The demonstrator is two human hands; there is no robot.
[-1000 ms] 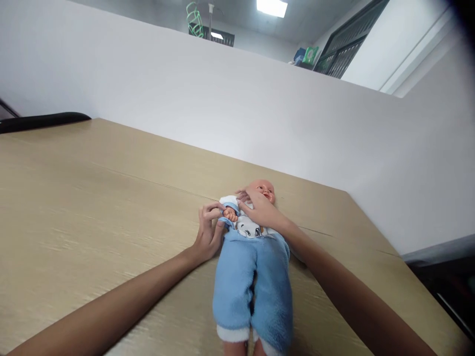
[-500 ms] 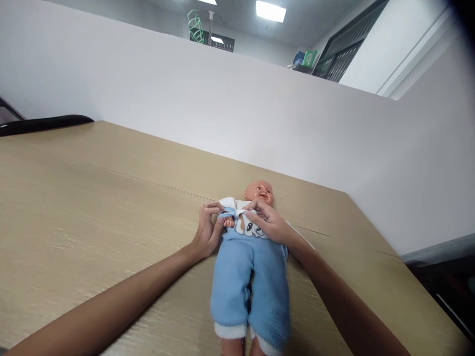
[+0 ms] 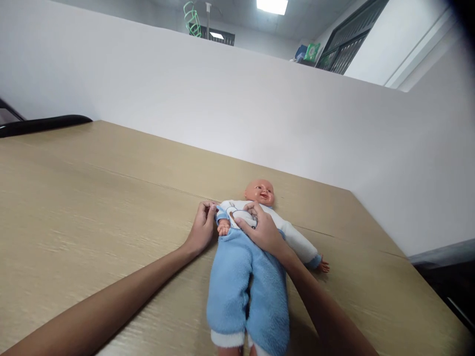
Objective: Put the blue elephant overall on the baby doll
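Observation:
A baby doll (image 3: pixel 260 191) lies face up on the wooden table in a white top (image 3: pixel 295 239) with an animal print and fluffy blue trousers (image 3: pixel 247 291). My left hand (image 3: pixel 203 228) is closed at the doll's sleeve on the left, with the blue cuff (image 3: pixel 221 213) pinched between thumb and fingers. Just below that cuff the doll's small hand (image 3: pixel 223 227) sticks out. Across the doll's chest, my right hand (image 3: pixel 261 228) grips the front of the top with bent fingers, covering part of the print. The doll's other arm is stretched out to the right, its hand (image 3: pixel 323 264) on the table.
The wooden table (image 3: pixel 111 198) extends far to the left. A white partition (image 3: pixel 208 99) rises along its back edge. At the far left lies a black curved object (image 3: pixel 48 123). Dark items stand beyond the right edge (image 3: pixel 441 277).
My left hand has moved slightly left with the blue cuff, and the doll's small hand shows more below it. My right hand has shifted slightly left and down, and the doll's outstretched arm is now visible.

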